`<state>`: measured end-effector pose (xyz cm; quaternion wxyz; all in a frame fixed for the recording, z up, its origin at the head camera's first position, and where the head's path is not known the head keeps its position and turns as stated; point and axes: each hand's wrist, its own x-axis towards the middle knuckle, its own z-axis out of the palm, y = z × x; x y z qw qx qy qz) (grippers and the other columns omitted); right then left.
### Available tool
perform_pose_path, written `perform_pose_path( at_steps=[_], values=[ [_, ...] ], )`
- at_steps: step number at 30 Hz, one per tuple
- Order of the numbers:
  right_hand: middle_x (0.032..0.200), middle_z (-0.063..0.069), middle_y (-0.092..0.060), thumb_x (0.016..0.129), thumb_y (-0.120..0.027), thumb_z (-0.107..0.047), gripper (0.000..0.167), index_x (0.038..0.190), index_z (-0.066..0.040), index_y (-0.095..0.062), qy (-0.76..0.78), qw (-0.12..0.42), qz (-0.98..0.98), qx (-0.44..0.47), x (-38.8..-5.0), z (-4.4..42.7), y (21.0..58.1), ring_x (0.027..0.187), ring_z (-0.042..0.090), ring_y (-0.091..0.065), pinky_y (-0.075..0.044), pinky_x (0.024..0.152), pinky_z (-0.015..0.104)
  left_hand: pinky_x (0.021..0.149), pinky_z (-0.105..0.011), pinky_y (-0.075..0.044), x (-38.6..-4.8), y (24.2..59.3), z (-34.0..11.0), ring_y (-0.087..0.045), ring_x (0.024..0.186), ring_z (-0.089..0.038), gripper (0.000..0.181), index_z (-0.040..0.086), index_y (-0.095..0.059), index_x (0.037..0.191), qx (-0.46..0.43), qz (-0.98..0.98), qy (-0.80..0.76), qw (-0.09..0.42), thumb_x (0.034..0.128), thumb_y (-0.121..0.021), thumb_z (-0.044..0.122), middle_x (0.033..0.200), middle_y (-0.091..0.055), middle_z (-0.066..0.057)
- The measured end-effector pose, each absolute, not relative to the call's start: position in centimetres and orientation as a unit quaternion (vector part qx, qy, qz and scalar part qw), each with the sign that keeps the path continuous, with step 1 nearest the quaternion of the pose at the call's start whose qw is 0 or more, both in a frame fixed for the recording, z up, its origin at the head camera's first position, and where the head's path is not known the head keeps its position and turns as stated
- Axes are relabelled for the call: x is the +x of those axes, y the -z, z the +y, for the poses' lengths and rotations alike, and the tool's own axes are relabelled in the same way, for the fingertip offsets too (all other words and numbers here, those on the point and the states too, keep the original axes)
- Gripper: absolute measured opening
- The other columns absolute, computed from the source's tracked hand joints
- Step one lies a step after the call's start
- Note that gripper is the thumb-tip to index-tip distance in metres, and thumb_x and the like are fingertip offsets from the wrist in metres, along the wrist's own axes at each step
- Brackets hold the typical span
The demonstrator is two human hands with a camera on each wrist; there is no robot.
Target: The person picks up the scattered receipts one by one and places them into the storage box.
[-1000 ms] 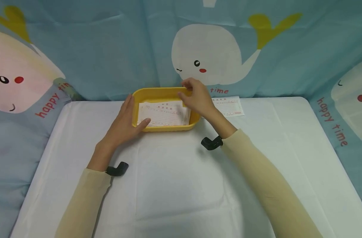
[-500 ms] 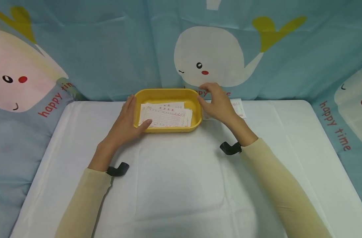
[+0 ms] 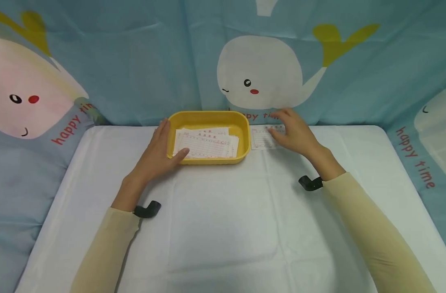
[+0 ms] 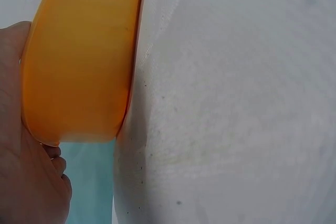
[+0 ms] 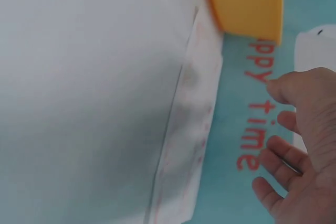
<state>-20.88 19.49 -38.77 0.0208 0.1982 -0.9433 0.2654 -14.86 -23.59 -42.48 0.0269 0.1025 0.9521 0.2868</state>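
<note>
A yellow plastic tray (image 3: pixel 210 161) stands at the back of the table, with several white slips printed in red (image 3: pixel 206 145) overlapping inside it. My left hand (image 3: pixel 149 160) holds the tray's left end, fingers along the outer side and thumb over the front rim. In the left wrist view, that hand (image 4: pixel 26 156) lies against the tray's outer wall (image 4: pixel 81 77). Right of the tray, another printed slip (image 3: pixel 261 140) lies on the table. Over its right part hovers my right hand (image 3: pixel 298 134), fingers loosely bent and holding nothing. The right wrist view shows the hand (image 5: pixel 310 145) apart from the slip (image 5: pixel 189 114).
A white cloth (image 3: pixel 223 228) covers the table. Blue fabric with whale prints (image 3: pixel 259 73) hangs right behind the tray and along both sides. A black camera mount (image 3: pixel 147 209) sits on the left wrist, and another mount (image 3: pixel 311 184) on the right.
My right hand has moved right, from over the tray's right end to above the loose slip. The slips in the tray are now uncovered. My left hand stays at the tray.
</note>
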Motion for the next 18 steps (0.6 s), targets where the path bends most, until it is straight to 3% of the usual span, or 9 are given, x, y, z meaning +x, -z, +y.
perform_pose_path(
  at_steps=[18],
  values=[
    [0.155,0.027,-0.051,0.100,-0.069,-0.018,0.055,0.148,0.003,-0.054,-0.255,-0.026,-0.958,0.132,-20.9,24.5,41.1,0.149,0.046,-0.042,-0.033,0.124,0.064,0.132,-0.066,-0.018,-14.9,42.7,-23.7,-0.001,0.169,-0.030,0.111,0.019,0.008,0.171,0.099,0.951,-0.290,0.033,0.0970,-0.057,0.070,0.181,0.008,-0.001]
  ],
)
